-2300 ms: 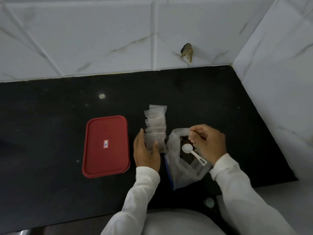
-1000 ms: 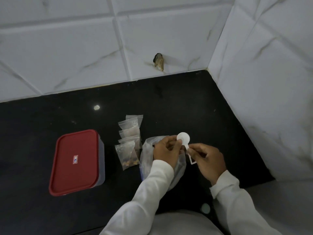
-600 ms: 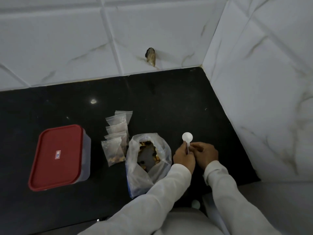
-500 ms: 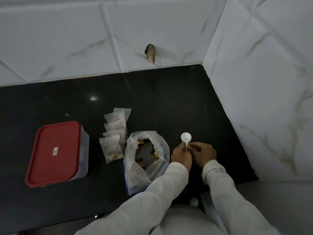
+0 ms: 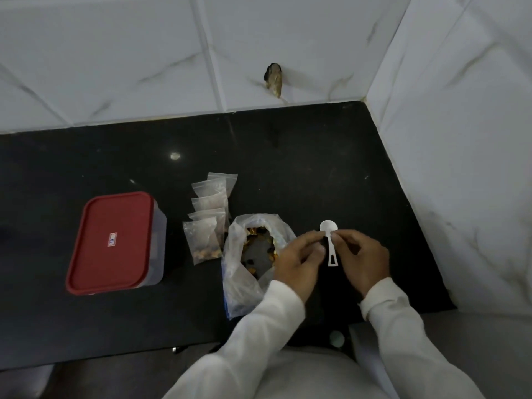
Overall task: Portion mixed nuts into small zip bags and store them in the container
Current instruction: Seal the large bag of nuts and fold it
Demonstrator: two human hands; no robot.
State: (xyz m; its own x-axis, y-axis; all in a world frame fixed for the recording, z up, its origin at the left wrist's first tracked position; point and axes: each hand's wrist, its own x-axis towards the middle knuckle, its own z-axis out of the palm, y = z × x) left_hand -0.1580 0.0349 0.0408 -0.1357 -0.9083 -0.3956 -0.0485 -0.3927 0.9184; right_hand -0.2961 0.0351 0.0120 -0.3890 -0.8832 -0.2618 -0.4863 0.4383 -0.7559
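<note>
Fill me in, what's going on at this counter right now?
A person is portioning nuts. Both hands, the left hand and the right hand, pinch a small white scoop above the black counter. The big bag of nuts lies open beside them. Small zip bags lie in a row; the red-lidded container is closed.

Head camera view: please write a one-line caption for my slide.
Both hands, left and right, hold a white scoop beside the open nut bag; small zip bags and red-lidded container wait left.
</note>
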